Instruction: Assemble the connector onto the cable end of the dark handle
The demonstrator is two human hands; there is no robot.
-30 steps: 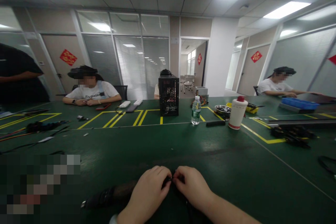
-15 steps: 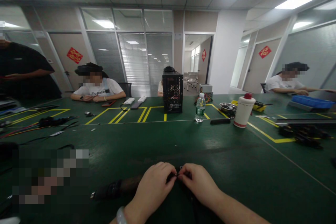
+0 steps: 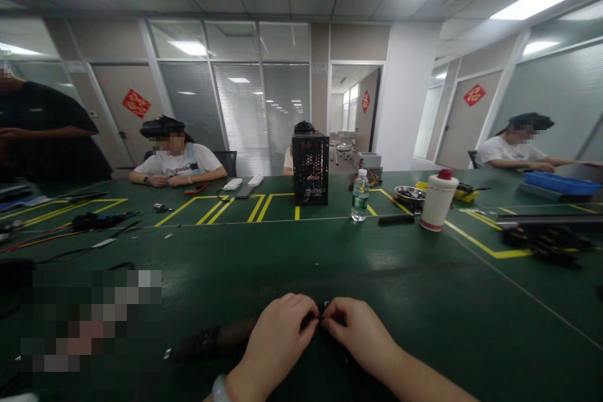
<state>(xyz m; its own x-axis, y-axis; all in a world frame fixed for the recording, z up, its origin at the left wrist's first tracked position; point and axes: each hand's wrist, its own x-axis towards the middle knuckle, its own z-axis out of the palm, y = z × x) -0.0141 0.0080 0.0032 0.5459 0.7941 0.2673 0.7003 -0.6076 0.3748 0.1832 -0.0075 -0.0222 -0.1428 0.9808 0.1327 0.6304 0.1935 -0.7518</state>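
- Fingertips of your left hand [image 3: 277, 342] and your right hand [image 3: 360, 336] meet at the near edge of the green table [image 3: 377, 264].
- Both hands are closed. They pinch the end of a dark cable [image 3: 207, 342] right where the thumbs touch.
- The rest of the dark cable lies flat on the table. It runs out to the left from under your left hand.
- The end is too small and too dark to show what your fingers do to it.
- My guess is that the job is in the middle. The cable end is in your grip and not set down, and nothing looks finished yet.
- Far across the table stand a black mesh case [image 3: 310, 169], a water bottle [image 3: 360, 196] and a white bottle with a red cap [image 3: 438, 201]. They are well apart from your hands.
- Other people sit at the far side, and their hands are busy with their own things.
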